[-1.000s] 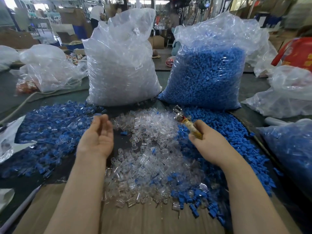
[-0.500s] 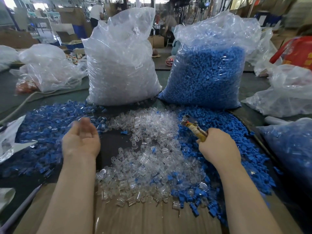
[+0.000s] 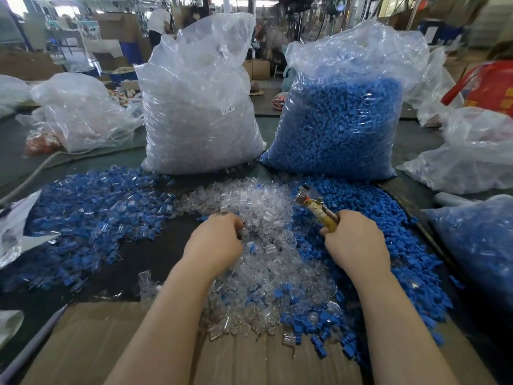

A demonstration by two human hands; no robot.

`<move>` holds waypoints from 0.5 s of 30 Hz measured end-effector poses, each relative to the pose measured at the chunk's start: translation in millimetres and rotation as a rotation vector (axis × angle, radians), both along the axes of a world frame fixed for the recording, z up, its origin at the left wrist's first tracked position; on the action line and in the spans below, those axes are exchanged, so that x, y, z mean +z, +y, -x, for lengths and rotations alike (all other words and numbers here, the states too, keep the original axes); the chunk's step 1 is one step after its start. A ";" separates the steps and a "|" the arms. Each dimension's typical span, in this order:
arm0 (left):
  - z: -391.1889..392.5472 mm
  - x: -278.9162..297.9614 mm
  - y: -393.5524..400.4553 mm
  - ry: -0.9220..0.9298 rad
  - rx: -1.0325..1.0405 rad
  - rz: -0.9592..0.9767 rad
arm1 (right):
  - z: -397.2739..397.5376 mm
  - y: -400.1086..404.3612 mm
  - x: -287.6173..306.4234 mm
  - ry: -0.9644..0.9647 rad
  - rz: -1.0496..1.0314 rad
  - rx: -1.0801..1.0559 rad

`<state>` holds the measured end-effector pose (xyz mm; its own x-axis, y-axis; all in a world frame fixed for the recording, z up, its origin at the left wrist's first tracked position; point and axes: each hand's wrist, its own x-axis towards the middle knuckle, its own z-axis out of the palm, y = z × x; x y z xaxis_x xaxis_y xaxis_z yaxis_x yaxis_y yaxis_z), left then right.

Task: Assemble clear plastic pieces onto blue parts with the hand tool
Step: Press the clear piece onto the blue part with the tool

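At the far left a crumpled plastic bag (image 3: 80,112), half empty, slumped on the dark table (image 3: 155,251), with a pale cable (image 3: 33,173) running in front of it. Nearer the person, a wide heap of assembled blue-and-clear parts (image 3: 94,212) spread over the left part of the table. Behind it stood a tall bag of clear pieces (image 3: 200,112), upright and full, bearing a small white label.

The left hand (image 3: 213,243) reached palm down into the loose pile of clear plastic pieces (image 3: 266,262) in the middle of the table, its fingers curled into the pieces at the pile's left edge; whether they had closed on any one piece could not be told, since the fingertips were buried among them. A sheet of brown cardboard (image 3: 105,343) lay under the near edge of this pile, and a few blue bits were scattered among the clear ones there.

Just right of the centre, the right hand (image 3: 358,243) was clamped round the yellowish handle of the hand tool (image 3: 316,209), whose metal head pointed up and to the left, above the seam where clear pile met blue. Under and beyond that hand lay the heap of loose blue parts (image 3: 388,223), running from the back bags down to the cardboard. Behind it stood a bag of blue parts (image 3: 341,126), touching the clear bag at the base.

At the right edge, another bag holding blue parts (image 3: 480,245) lay beside the heap, with further clear bags (image 3: 472,151) behind.
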<state>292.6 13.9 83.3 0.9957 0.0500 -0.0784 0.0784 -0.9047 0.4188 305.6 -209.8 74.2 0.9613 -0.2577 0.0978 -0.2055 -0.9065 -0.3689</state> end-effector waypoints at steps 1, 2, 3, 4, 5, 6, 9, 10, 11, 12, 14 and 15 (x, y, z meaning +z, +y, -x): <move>0.8 1.0 -0.3 -0.001 -0.006 0.007 | -0.5 0.3 0.2 -0.013 -0.018 -0.002; 1.1 1.5 -0.7 -0.012 -0.002 0.013 | -1.0 0.8 0.3 -0.025 -0.033 -0.003; 1.3 1.6 -1.2 -0.031 0.008 0.016 | -1.4 1.1 0.2 -0.035 -0.043 -0.004; 1.7 1.6 -1.6 -0.046 0.021 0.023 | -1.7 1.0 -0.1 -0.042 -0.047 -0.004; 1.8 0.9 -2.1 -0.056 0.038 0.038 | -1.9 0.8 -0.7 -0.045 -0.043 -0.003; 1.8 0.3 -2.1 -0.062 0.057 0.064 | -1.8 0.3 -1.0 -0.045 -0.031 -0.002; 1.1 -1.3 -0.8 -0.068 0.094 0.133 | -0.4 1.0 -1.0 -0.054 0.021 0.036; 0.9 -1.1 -0.4 -0.070 0.096 0.149 | 0.3 2.1 -0.9 -0.059 0.029 0.062; 0.6 -1.1 -0.1 -0.076 0.094 0.162 | 1.1 3.8 -1.0 -0.063 0.031 0.089; 0.5 -1.1 0.1 -0.084 0.090 0.173 | 1.8 5.9 -1.0 -0.064 0.032 0.112; 1.0 -0.4 0.3 -0.094 0.092 0.212 | 2.5 10.3 -1.7 -0.062 0.052 0.135; 1.2 -0.1 0.2 -0.101 0.099 0.240 | 2.6 12.2 -2.0 -0.056 0.065 0.135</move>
